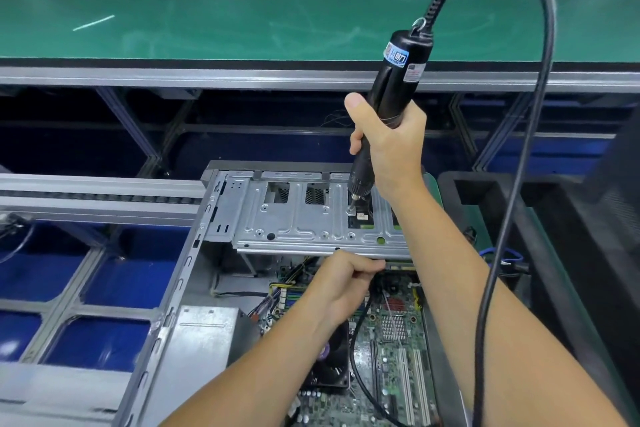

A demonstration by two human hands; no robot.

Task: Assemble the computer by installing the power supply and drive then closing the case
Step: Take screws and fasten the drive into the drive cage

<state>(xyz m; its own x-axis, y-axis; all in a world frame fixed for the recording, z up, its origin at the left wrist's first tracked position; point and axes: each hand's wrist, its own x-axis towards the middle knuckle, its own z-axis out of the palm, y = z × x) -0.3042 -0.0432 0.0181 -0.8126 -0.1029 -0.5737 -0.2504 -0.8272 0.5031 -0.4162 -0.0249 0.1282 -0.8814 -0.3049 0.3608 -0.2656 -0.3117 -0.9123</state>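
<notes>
An open grey computer case [194,246] lies in front of me with its green motherboard [394,333] exposed. A silver drive cage [294,215] spans the case's far end. My right hand [388,142] grips a black electric screwdriver [398,80], its bit tip down on a screw [350,209] in the cage's top plate. My left hand [343,284] has its fingers curled at the cage's near edge, thumb against the metal lip; what it holds is hidden. A silver power supply box [204,333] sits in the case's near left corner beside a black fan [332,367].
The screwdriver's thick black cable [519,184] loops over my right arm and down to the right. A green conveyor belt [242,10] runs across the back behind an aluminium rail. Blue bins [100,340] sit under the frame at left. A black foam tray [519,218] stands at right.
</notes>
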